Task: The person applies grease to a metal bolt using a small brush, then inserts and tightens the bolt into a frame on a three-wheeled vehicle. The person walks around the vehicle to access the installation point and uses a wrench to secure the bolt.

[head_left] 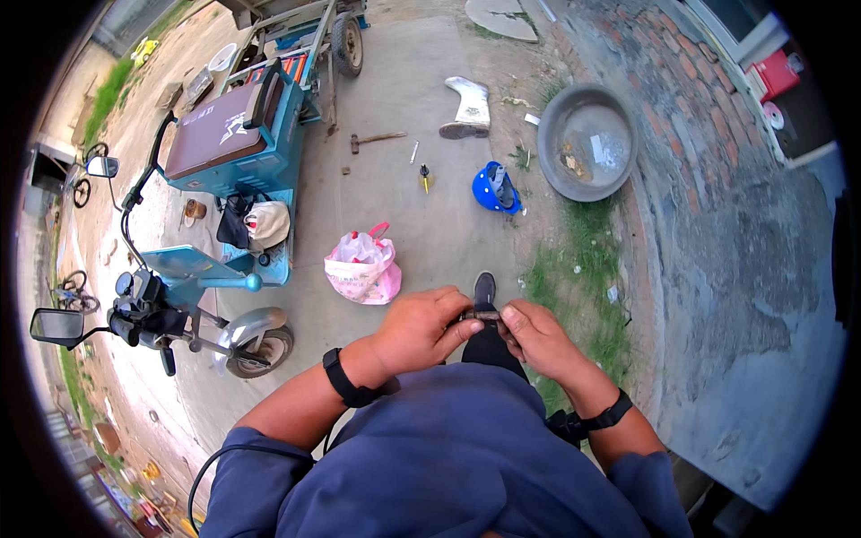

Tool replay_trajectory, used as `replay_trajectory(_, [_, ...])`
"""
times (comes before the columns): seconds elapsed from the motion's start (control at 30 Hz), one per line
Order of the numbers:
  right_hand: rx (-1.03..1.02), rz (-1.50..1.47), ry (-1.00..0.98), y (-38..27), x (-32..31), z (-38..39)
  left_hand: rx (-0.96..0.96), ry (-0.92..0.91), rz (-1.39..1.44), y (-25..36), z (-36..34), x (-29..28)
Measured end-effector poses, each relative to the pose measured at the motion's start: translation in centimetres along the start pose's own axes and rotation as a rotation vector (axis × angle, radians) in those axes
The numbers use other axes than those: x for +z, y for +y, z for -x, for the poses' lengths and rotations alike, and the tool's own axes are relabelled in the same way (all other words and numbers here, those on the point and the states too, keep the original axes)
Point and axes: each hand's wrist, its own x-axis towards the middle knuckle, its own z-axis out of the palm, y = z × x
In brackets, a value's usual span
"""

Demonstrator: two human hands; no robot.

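In front of my waist, both hands pinch a small, dark brown, rusty-looking piece (485,316) from its two ends. My left hand (421,327) has its thumb and fingers closed on one end. At the other end, the thumb and fingers of my right hand (538,336) are closed too. The fingers cover much of the piece, so its exact kind is not clear. Below it shows my dark shoe (484,287). A pink and white plastic bag (363,266) stands on the ground ahead of my left hand.
A blue three-wheeled cart (242,170) stands at the left. Ahead lie a hammer (378,141), a yellow-and-black screwdriver (426,179), a blue helmet (494,187) and a white boot (467,108). A grey basin (549,166) sits by the wall (735,260) at right.
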Motion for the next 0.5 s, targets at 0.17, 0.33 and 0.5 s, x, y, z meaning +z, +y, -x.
replay_trajectory(0.17, [-0.466,0.614,-0.049,-5.4,-6.7,-7.7,-0.358,0.003,0.424,-1.8,-7.1,-1.5])
replay_trajectory(0.33, [-0.441,0.757,-0.113,-9.7,-10.8,-14.2,-0.630,-0.041,0.864,-4.1,-12.6,-3.6])
replay_trajectory(0.5, [-0.277,0.614,-0.132,-11.7,-13.1,-20.9,-0.433,0.284,0.479,-6.7,-17.0,-5.0])
